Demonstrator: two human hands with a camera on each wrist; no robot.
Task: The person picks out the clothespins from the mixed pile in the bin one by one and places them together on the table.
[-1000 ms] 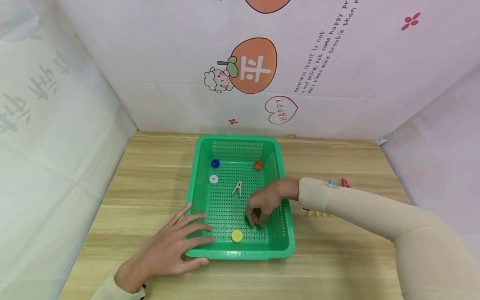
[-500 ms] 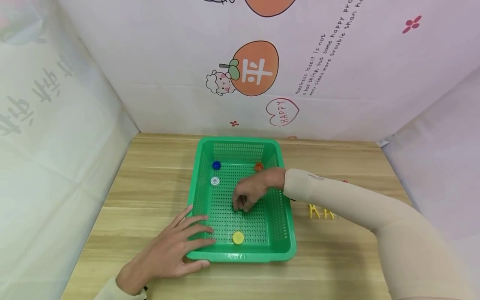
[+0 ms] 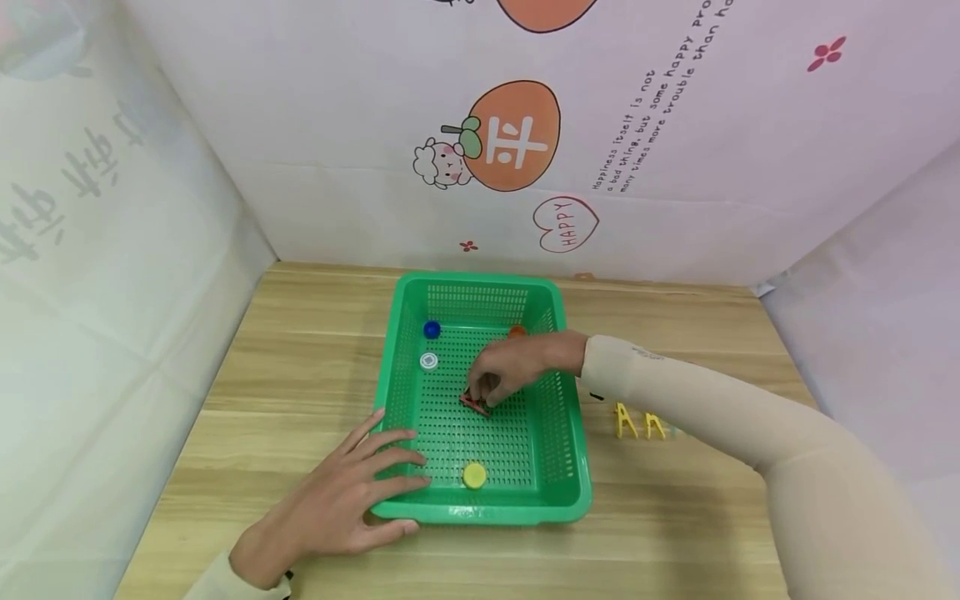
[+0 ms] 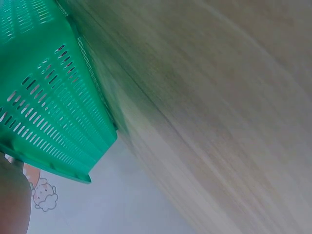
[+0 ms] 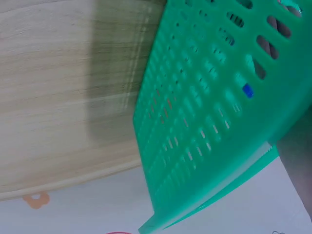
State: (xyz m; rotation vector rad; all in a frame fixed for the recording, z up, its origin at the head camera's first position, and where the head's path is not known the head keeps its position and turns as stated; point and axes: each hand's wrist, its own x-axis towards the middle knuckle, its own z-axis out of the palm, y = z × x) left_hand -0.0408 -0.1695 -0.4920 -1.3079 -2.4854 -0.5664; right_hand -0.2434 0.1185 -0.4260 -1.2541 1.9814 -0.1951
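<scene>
My right hand [image 3: 501,371] reaches down inside the green basket [image 3: 480,513] and pinches a red clothespin [image 3: 476,406] low over the perforated floor. A white clothespin that lay there earlier is out of sight behind the hand. Spread fingers of my left hand [image 3: 341,496] lie over the basket's near left corner, the thumb outside along the front rim. Round caps lie on the basket floor: a blue one [image 3: 432,329] and a white one [image 3: 428,361] at left, a yellow one [image 3: 474,476] in front. An orange cap [image 3: 517,332] is partly covered by the right hand.
To the right of the basket, two yellow clothespins [image 3: 639,422] lie on the wooden table [image 3: 300,350], partly beside my sleeved right forearm [image 3: 697,404]. A printed white sheet [image 3: 337,208] hangs behind the table, with more sheeting at both sides.
The right hand has moved left from the basket's right side to its middle, covering the white clothespin. A red clothespin now shows at its fingertips. The left hand stays put.
</scene>
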